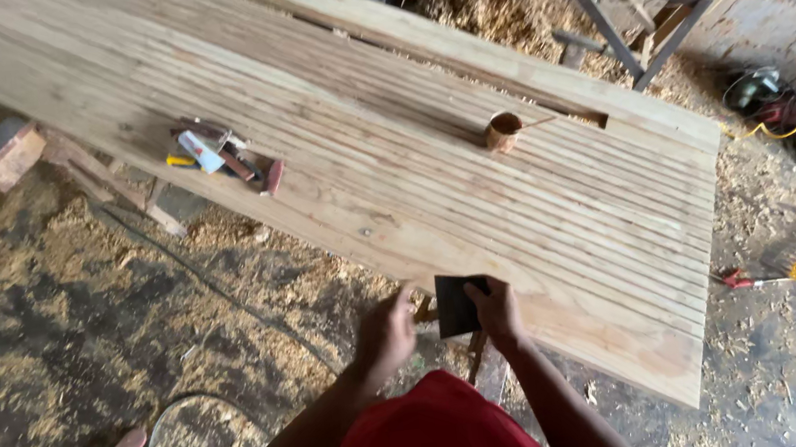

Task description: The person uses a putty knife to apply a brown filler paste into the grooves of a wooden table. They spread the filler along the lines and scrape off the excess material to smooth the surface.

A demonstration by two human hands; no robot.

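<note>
Grooved plank panel over sawdust-strewn floor

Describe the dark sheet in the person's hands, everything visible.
The dark sheet is a small, flat, near-black rectangle, perhaps sandpaper, though its material is unclear. It stands roughly upright at the near edge of the wooden panel. The right hand grips its right side; the left hand is beside its left edge.

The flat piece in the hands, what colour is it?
Black, seen in the head view: flat piece.

One small white-and-blue box-like package near the tabletop's left edge, among hand tools; no signs or screens.
</note>
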